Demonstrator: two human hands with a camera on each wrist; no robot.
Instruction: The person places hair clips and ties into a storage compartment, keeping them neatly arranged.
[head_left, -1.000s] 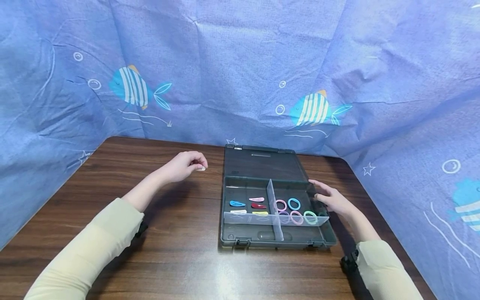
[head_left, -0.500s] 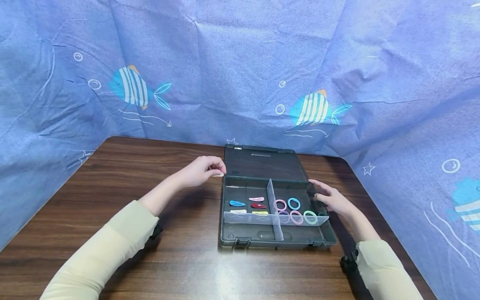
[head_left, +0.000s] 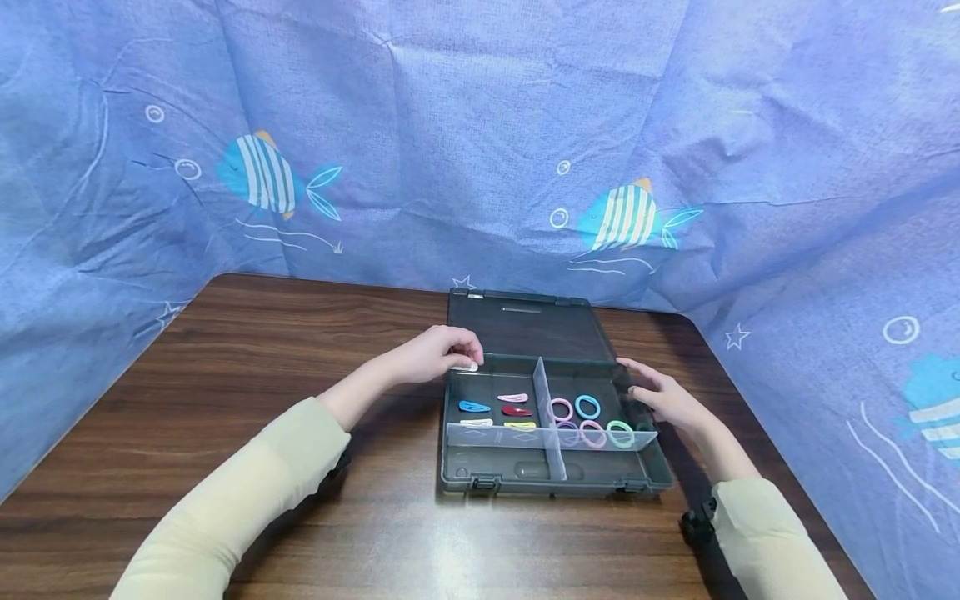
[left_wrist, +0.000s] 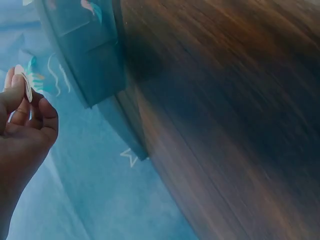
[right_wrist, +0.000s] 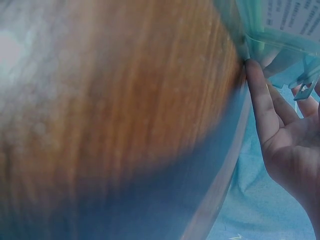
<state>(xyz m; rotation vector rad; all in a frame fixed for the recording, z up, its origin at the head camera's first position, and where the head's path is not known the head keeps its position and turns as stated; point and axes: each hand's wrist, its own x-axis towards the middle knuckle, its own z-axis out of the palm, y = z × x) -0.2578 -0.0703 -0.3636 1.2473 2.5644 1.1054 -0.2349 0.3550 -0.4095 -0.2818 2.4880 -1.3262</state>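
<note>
In the head view, my left hand (head_left: 438,354) is over the back left corner of the dark see-through organizer box (head_left: 495,485). Between thumb and fingertips it pinches a whitish hair clip (left_wrist: 27,86), seen edge-on in the left wrist view. Below it, the back left compartment holds several snap hair clips, among them a blue clip (head_left: 474,407), a red clip (head_left: 516,411) and a pink clip (head_left: 513,397). Several hair ties, such as a blue hair tie (head_left: 588,407), lie in the back right compartment. My right hand (head_left: 671,406) rests its extended fingers against the box's right side.
The box's lid (head_left: 528,329) lies folded back behind it. Clear dividers (head_left: 551,417) stand up between the compartments. The brown wooden table (head_left: 360,517) meets a blue fish-print cloth (head_left: 450,150) at the back and sides.
My left hand has moved right and toward me with the hair clip, from beside the lid to over the box's back left compartment. The right hand stays at the box's side.
</note>
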